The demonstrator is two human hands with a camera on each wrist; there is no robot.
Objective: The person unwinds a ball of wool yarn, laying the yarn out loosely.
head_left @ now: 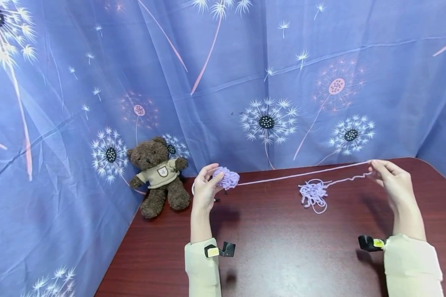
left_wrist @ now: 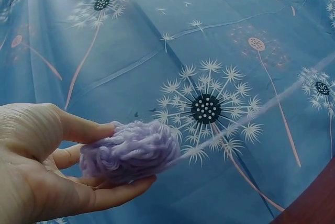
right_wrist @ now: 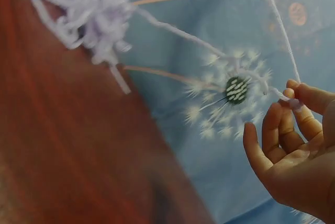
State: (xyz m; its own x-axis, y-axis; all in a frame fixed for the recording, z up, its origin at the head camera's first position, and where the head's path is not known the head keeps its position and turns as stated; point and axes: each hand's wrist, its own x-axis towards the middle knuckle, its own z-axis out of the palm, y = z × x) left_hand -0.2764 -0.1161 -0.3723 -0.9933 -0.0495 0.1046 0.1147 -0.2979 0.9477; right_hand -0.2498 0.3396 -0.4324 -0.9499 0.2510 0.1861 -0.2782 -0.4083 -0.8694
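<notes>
A small ball of lilac yarn (left_wrist: 131, 150) is gripped between the thumb and fingers of the left hand (head_left: 205, 187), above the table's left part. From it a taut strand (head_left: 290, 177) runs across to the right hand (head_left: 392, 177). There the thumb and forefinger pinch the strand, while the other fingers curl loosely in the right wrist view. A crinkled length of the same yarn leads from the right hand back to a loose tangle (head_left: 314, 194) lying on the table between the hands, nearer the right one.
A brown teddy bear (head_left: 157, 175) in a light shirt sits at the table's back left. Behind the dark red wooden table (head_left: 275, 247) hangs a blue curtain (head_left: 223, 132) with dandelion prints. Black camera mounts (head_left: 223, 249) are strapped to both sleeves.
</notes>
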